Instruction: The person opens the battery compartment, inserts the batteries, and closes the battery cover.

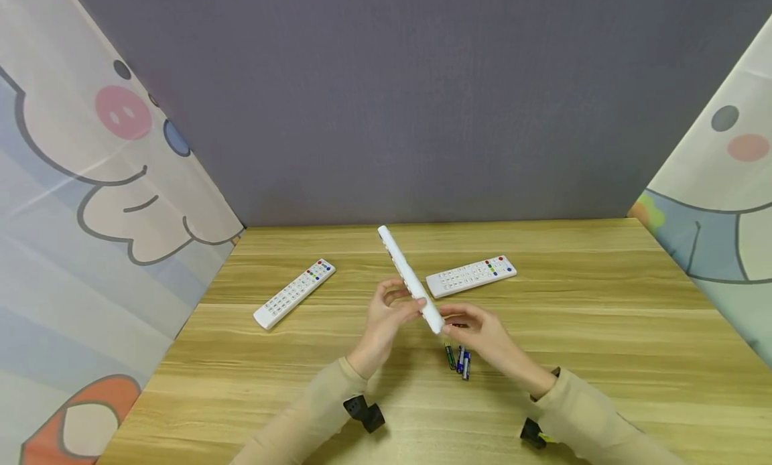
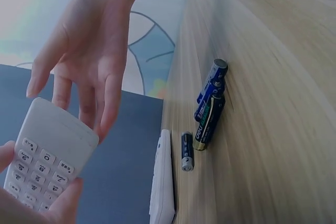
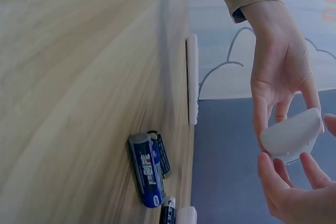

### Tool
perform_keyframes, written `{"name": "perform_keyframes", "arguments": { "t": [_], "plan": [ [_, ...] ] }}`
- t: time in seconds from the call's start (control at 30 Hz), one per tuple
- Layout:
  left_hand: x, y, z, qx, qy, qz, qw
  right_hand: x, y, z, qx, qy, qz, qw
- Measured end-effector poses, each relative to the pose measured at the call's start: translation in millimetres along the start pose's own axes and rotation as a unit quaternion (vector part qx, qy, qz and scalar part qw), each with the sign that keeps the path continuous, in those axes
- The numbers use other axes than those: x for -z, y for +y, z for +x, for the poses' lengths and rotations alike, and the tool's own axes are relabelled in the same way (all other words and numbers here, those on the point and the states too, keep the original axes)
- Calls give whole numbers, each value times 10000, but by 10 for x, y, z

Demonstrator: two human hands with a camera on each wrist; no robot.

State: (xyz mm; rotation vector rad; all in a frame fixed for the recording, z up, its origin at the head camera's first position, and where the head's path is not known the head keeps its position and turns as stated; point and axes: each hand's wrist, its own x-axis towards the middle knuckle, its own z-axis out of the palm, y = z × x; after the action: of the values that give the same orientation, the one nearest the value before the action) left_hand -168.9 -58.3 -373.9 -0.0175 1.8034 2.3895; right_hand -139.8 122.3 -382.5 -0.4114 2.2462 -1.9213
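Observation:
My left hand (image 1: 386,317) grips a white remote control (image 1: 405,271) near its lower end, raised at a slant above the table. In the left wrist view the numbered buttons of this remote control (image 2: 39,169) show. The fingertips and thumb of my right hand (image 1: 485,334) hold its lower end lightly from either side. Beneath the hands lie a green battery (image 1: 449,356) and blue batteries (image 1: 466,366). Another dark battery (image 2: 187,151) lies beside them in the left wrist view.
A white remote control (image 1: 294,294) lies on the left of the wooden table (image 1: 603,358), and another remote control (image 1: 472,276) lies just behind the right hand. A grey panel (image 1: 422,103) borders the table's back edge. Printed cloths (image 1: 60,250) hang at both sides.

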Motion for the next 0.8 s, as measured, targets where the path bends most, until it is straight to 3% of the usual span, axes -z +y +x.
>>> {"name": "perform_keyframes", "arguments": {
  "t": [0.4, 0.8],
  "plan": [
    [-35, -26, -34, -273, -57, 250, 9993, -30, 19, 28, -641, 196, 350, 9971],
    [19, -98, 1, -392, -207, 414, 9982, -37, 5, 24, -691, 74, 779, 9945]
  ]
}}
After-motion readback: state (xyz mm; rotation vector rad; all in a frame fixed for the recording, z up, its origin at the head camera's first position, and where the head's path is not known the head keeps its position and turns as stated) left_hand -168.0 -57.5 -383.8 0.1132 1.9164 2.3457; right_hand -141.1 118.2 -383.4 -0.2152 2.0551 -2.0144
